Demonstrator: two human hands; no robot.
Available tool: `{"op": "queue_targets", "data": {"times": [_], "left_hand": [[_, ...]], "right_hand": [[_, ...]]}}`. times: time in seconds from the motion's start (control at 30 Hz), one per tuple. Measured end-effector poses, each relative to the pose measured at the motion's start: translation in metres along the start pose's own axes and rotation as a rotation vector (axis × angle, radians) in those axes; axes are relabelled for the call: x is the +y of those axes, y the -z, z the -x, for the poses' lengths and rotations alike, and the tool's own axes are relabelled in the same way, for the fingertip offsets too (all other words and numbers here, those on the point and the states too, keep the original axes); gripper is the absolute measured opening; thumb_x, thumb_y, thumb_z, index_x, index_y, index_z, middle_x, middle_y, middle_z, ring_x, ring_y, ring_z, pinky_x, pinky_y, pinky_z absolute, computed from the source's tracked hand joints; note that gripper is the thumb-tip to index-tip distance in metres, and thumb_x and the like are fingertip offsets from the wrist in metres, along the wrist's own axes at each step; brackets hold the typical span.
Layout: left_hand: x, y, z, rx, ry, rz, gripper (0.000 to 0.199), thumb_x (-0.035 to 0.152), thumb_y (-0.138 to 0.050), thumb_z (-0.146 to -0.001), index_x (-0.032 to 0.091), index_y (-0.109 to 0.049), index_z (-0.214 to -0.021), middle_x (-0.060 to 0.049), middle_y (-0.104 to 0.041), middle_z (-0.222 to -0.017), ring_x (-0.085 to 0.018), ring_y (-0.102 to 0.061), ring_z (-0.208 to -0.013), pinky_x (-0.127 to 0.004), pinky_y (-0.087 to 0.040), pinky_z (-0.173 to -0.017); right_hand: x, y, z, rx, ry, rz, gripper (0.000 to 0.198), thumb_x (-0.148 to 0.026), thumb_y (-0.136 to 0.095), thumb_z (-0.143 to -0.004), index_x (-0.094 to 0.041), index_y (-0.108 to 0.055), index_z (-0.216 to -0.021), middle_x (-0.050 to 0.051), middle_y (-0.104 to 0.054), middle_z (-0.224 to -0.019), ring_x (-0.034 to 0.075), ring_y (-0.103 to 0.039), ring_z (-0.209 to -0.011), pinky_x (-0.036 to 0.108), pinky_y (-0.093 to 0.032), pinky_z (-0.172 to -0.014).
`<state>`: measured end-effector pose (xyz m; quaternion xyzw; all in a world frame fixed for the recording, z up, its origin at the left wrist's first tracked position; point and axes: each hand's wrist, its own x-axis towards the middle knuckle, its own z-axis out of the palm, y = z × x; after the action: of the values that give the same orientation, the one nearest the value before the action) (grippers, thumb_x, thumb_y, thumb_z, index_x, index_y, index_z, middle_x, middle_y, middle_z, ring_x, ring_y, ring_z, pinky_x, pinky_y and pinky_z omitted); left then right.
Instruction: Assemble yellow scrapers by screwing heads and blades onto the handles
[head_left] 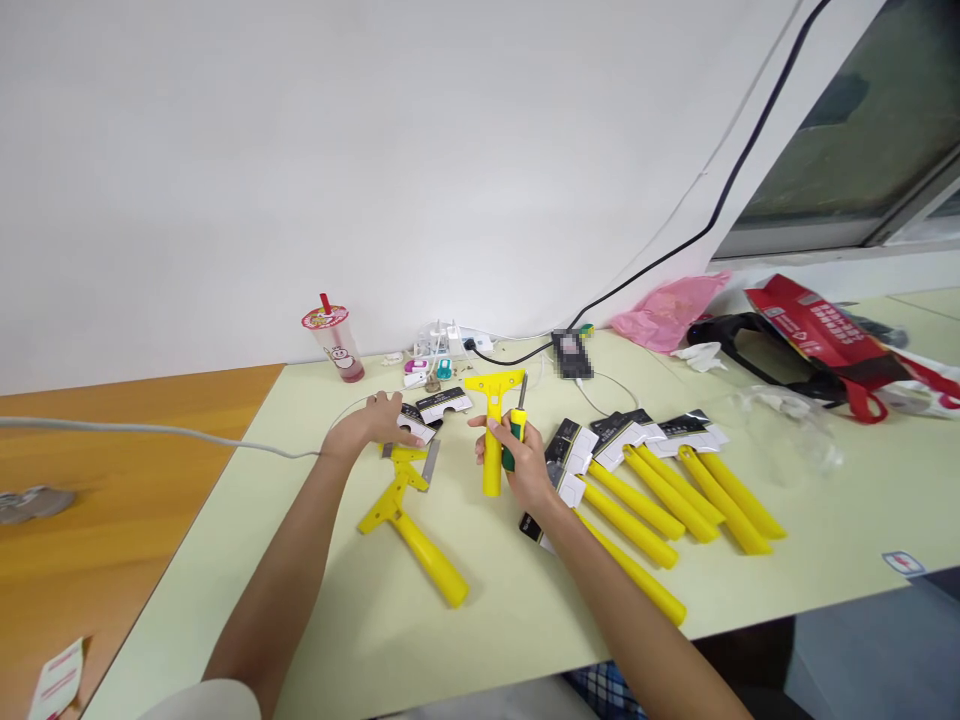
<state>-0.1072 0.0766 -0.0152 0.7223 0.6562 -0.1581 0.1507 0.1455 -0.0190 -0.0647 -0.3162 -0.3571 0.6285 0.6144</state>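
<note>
In my right hand (pixel 525 462), closed, are a yellow scraper handle (pixel 493 425) and a screwdriver (pixel 518 425) with a green and yellow grip. Both stand upright, the T-shaped head of the scraper and the screwdriver's metal shaft pointing up. My left hand (pixel 380 420) reaches over black and white cardboard sleeves (pixel 442 403), thumb and fingers apart; its fingertips are partly hidden. Just below it lie small yellow clamp plates (pixel 409 468) and a grey blade (pixel 431 462). Another yellow scraper (pixel 429 555) lies flat nearer to me.
Several yellow scrapers (pixel 667 490) with cardboard-covered heads lie at the right. Behind stand a drink cup (pixel 336 345), a power strip with chargers (pixel 450 342) and a phone-like device (pixel 572 354) on cables. A pink bag (pixel 667 315) and a red bag (pixel 825 330) sit far right.
</note>
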Motion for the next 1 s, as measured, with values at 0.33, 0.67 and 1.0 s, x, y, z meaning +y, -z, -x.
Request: {"op": "queue_targets", "data": {"times": [0.33, 0.67, 1.0], "left_hand": [[-0.026, 0.004, -0.007, -0.244, 0.034, 0.165, 0.052, 0.065, -0.089, -0.064, 0.02, -0.067, -0.074, -0.016, -0.08, -0.094, -0.032, -0.075, -0.088, -0.039, -0.059, -0.077], [-0.032, 0.009, -0.002, -0.253, -0.067, 0.22, 0.036, 0.046, -0.087, -0.053, 0.021, -0.065, -0.067, -0.005, -0.07, -0.074, -0.023, -0.062, -0.076, -0.031, -0.051, -0.067], [-0.021, 0.01, 0.011, -0.247, -0.14, 0.169, 0.028, 0.035, -0.085, -0.044, 0.022, -0.067, -0.062, -0.003, -0.068, -0.068, -0.024, -0.057, -0.072, -0.032, -0.043, -0.064]], "right_hand": [[0.003, 0.005, -0.003, -0.005, 0.009, 0.024, 0.05, -0.043, -0.096, -0.08, -0.024, -0.05, -0.077, 0.009, -0.082, -0.116, 0.022, -0.076, -0.079, 0.036, -0.066, -0.063], [0.005, 0.005, -0.003, -0.023, -0.033, 0.026, 0.053, -0.042, -0.098, -0.078, -0.025, -0.048, -0.078, 0.007, -0.082, -0.108, 0.021, -0.075, -0.077, 0.034, -0.063, -0.062], [0.007, 0.004, -0.002, -0.038, -0.022, 0.035, 0.054, -0.044, -0.098, -0.078, -0.024, -0.047, -0.079, 0.008, -0.081, -0.108, 0.021, -0.075, -0.078, 0.034, -0.062, -0.062]]}}
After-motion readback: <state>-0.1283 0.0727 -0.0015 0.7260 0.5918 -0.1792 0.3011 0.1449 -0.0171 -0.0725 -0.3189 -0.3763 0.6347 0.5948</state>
